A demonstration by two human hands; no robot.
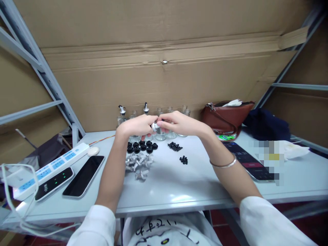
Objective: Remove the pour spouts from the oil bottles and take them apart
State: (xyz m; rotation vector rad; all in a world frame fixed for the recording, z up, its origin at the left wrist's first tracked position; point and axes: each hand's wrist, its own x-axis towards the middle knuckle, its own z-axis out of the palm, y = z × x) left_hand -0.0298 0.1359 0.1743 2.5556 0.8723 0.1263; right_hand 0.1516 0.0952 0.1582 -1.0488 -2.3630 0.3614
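Note:
Over the middle of the table, my left hand (139, 125) is closed around a small silver-white pourer spout (155, 126). My right hand (178, 123) meets it, with thumb and fingers pinched at the spout's end; whatever lies inside that pinch is mostly hidden. Below the hands lie black ribbed stoppers (139, 147) in rows and a heap of silver-white spout pieces (139, 163). To their right are a little pile of black flap-like parts (175, 147) and a cluster of tiny black caps (183, 160). Clear glass bottles (161, 136) stand behind, two topped with a pourer (122, 109).
On the left are a power strip (57, 165), a phone (84, 176), a black device with green lights (54, 183) and white cables. A brown bag (228, 118), dark cloth (266, 124) and another phone (247, 162) are on the right. Cardboard (164, 85) closes off the back.

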